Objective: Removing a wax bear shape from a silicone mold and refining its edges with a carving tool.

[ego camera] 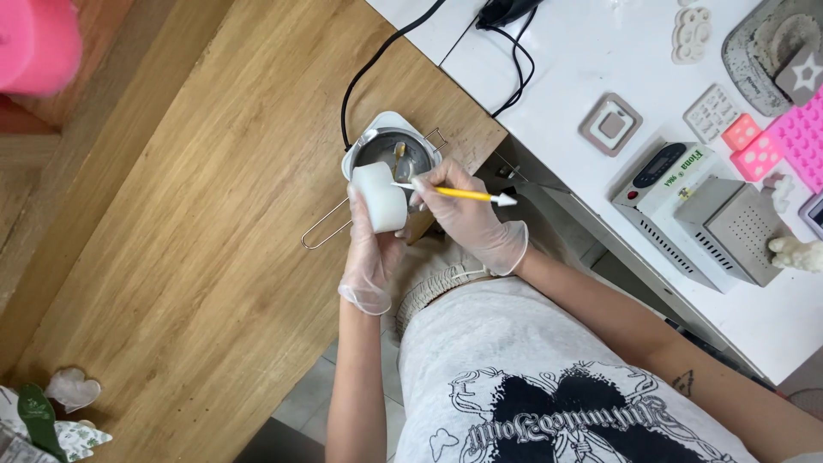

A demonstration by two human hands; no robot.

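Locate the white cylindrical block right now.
Head view, centre: the white cylindrical block is held in the gloved left hand, just below the small metal pot on the wooden table, beside the yellow-handled tool.

pink moulds (793,137), grey box (735,230), black cable (514,64)

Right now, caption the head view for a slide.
Gloved left hand holds white block; right hand works it with yellow tool.
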